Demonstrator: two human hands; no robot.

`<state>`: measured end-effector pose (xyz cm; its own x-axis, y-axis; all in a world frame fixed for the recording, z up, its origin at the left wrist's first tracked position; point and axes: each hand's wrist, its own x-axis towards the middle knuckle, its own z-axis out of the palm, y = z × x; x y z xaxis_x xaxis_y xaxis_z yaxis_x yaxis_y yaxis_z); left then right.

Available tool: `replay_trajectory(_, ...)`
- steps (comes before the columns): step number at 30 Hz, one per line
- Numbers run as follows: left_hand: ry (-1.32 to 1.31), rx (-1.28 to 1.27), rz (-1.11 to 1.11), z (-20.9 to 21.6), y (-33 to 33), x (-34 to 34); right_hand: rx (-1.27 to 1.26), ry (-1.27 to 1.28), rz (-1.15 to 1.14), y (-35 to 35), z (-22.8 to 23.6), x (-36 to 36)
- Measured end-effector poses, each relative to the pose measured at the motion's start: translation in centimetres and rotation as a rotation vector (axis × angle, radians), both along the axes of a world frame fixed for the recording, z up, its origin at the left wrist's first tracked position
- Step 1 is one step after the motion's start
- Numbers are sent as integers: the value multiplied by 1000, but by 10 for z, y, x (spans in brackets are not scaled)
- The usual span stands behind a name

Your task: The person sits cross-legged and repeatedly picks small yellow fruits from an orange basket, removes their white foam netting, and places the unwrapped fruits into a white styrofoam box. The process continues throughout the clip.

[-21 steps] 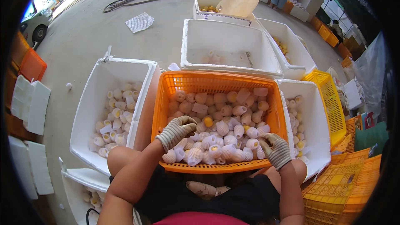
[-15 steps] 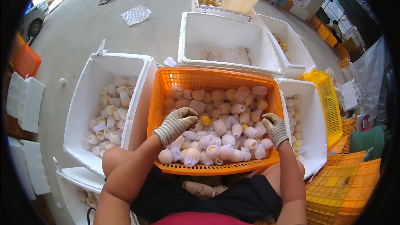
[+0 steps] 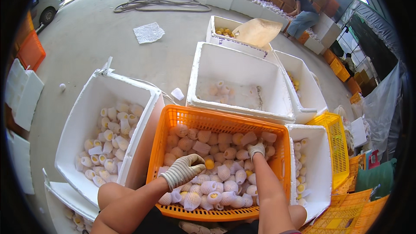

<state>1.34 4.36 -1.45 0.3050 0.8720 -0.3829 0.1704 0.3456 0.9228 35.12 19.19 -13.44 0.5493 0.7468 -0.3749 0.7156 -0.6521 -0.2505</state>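
Observation:
An orange plastic crate [image 3: 288, 160] stands before me, holding many round fruits in foam net sleeves [image 3: 214, 197]. One yellow fruit [image 3: 209, 164] shows out of its sleeve near the middle. My left hand [image 3: 184, 171], in a pale striped glove, hovers over the crate's left part. Its fingers are loosely curled with a gap to the thumb, just left of the yellow fruit; nothing shows in it. Farther in, at the right, my gloved right hand [image 3: 257, 149] reaches down among the sleeved fruits. Its fingertips are partly hidden, so its grip cannot be made out.
White foam boxes with sleeved fruit stand left [image 3: 69, 117] and right [image 3: 323, 160] of the crate. Beyond it, another foam box [image 3: 240, 56] holds a few. Yellow crates [image 3: 342, 147] are at right. A hose [image 3: 162, 4] lies on the floor; a person [image 3: 301, 15] bends over far off.
My right hand has moved from the crate's right rim inward and down onto the fruits. My left hand stays over the left part, still curled. The view has tilted up.

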Motion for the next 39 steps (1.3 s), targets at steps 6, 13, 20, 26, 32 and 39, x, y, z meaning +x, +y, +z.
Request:
replay_trajectory(6, 43, 14, -15, -5, 4, 0, -32, -21, 79, 5, -6, 4)
replay_trajectory(13, 12, 80, 0, -16, 5, 3, 519, 353, -10, -25, -30, 47)
replay_trajectory(20, -177, -82, -25, 10, -7, -1, 477, 1110, 35, -132, 84, -17)
replay_trajectory(26, -391, -304, -45, 0, -26, 30, 265, 1217, 387, -201, 165, -59)
replay_trajectory(32, -478, -291, -99, 6, -69, 49, 352, 1357, 291, -232, 146, -80)
replay_trajectory(39, -545, -333, 21, -12, -86, 55, 118, 1065, 476, -237, 159, -84)
